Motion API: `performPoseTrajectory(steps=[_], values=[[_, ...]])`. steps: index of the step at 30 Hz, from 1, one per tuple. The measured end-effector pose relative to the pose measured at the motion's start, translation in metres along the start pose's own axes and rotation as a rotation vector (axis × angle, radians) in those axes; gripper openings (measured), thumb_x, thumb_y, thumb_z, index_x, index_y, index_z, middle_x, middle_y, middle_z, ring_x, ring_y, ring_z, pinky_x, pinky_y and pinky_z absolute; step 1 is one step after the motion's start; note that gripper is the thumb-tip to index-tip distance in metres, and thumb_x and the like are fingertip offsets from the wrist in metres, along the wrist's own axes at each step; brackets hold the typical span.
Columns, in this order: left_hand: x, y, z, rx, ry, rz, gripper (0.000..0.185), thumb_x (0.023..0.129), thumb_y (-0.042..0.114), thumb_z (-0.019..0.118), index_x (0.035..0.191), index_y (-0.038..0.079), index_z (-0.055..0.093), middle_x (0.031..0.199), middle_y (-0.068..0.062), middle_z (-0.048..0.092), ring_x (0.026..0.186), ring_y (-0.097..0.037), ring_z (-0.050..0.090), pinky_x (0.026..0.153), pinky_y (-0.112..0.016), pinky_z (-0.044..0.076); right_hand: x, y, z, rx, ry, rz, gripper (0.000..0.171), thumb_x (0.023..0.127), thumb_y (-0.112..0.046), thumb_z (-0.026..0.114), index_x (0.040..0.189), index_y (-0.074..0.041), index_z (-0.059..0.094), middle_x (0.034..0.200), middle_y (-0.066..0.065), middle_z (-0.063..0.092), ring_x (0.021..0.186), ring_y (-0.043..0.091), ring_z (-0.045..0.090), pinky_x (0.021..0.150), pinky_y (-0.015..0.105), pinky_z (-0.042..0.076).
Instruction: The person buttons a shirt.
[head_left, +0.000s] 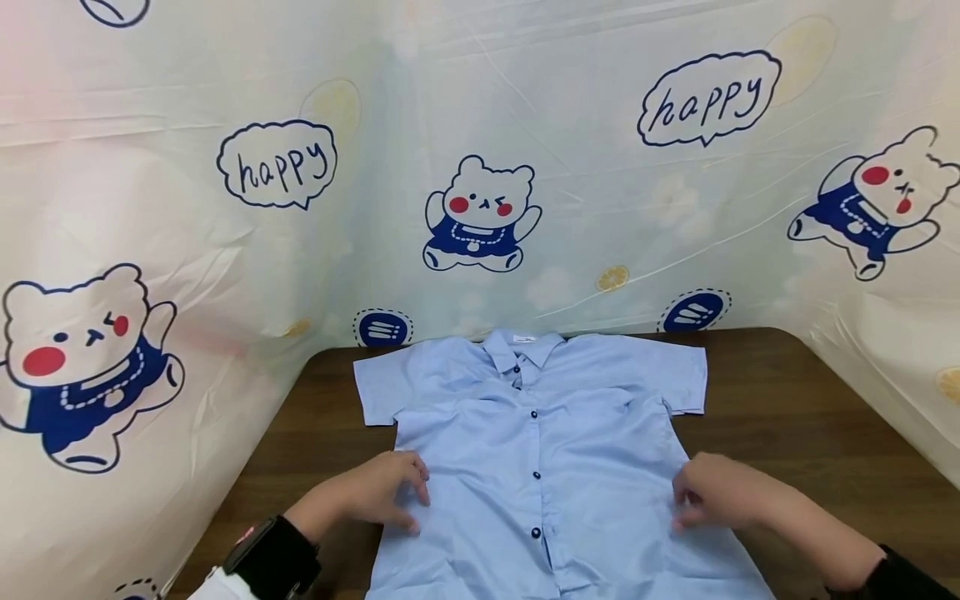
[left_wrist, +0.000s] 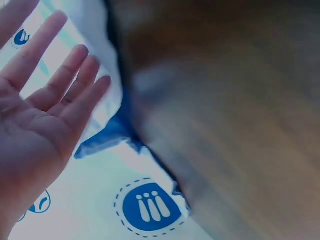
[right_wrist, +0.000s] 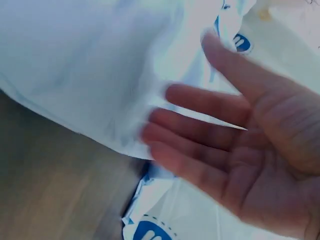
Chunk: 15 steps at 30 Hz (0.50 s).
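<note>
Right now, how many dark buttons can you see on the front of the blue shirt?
4 on the shirt, all down the placket: one under the collar, one at the chest, one mid-front, one lower. More may be hidden below the frame.

Both hands are bare, with no rings or gloves showing in any view. The left hand [head_left: 367, 496] has a bulky black wrist unit [head_left: 272, 557] strapped just behind it, showing a small pink patch at its upper edge and a white piece below it toward the frame's bottom. The right hand [head_left: 720, 492] has a bare forearm ending in a black cuff [head_left: 896, 577] at the lower right corner.
</note>
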<state>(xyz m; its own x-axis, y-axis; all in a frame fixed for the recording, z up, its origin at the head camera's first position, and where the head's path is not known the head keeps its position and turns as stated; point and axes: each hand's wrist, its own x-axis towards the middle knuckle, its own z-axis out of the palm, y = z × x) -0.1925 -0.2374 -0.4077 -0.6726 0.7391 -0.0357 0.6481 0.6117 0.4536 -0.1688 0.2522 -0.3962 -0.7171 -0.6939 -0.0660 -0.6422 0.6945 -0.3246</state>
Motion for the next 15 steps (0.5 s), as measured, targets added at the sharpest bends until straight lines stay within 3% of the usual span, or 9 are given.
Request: performPoseTrajectory(steps=[4, 7, 10, 15], values=[[0.019, 0.000, -0.008, 0.022, 0.178, 0.049, 0.016, 0.077, 0.006, 0.081, 0.091, 0.005, 0.072, 0.088, -0.003, 0.067, 0.082, -0.016, 0.062, 0.073, -0.028, 0.053, 0.030, 0.013, -0.008, -0.036, 0.173, -0.064, 0.008, 0.082, -0.011, 0.077, 0.088, -0.009, 0.072, 0.082, -0.005, 0.063, 0.075, 0.013, 0.059, 0.067, 0.034, 0.052], [0.036, -0.002, -0.010, 0.051, 0.228, -0.003, 0.021, 0.077, 0.001, 0.079, 0.096, 0.000, 0.072, 0.091, -0.007, 0.069, 0.084, -0.019, 0.064, 0.075, -0.031, 0.054, 0.054, 0.026, -0.006, -0.045, 0.267, -0.101, 0.015, 0.082, -0.005, 0.076, 0.097, -0.005, 0.072, 0.094, 0.001, 0.065, 0.089, 0.022, 0.062, 0.080, 0.042, 0.052], [0.048, -0.005, -0.006, 0.096, 0.181, -0.078, 0.031, 0.077, 0.009, 0.081, 0.104, -0.003, 0.070, 0.100, -0.011, 0.068, 0.095, -0.025, 0.063, 0.084, -0.038, 0.051, 0.070, 0.033, 0.002, -0.037, 0.246, -0.086, 0.030, 0.080, -0.013, 0.080, 0.105, -0.002, 0.069, 0.103, 0.008, 0.065, 0.099, 0.029, 0.060, 0.087, 0.049, 0.049], [0.046, -0.010, 0.004, 0.206, 0.054, -0.131, 0.066, 0.069, 0.032, 0.089, 0.116, -0.006, 0.064, 0.115, -0.016, 0.062, 0.113, -0.035, 0.055, 0.098, -0.047, 0.043, 0.070, 0.027, 0.011, 0.007, 0.060, 0.039, 0.067, 0.073, -0.035, 0.086, 0.123, 0.004, 0.062, 0.121, 0.020, 0.059, 0.115, 0.040, 0.052, 0.095, 0.056, 0.042]])
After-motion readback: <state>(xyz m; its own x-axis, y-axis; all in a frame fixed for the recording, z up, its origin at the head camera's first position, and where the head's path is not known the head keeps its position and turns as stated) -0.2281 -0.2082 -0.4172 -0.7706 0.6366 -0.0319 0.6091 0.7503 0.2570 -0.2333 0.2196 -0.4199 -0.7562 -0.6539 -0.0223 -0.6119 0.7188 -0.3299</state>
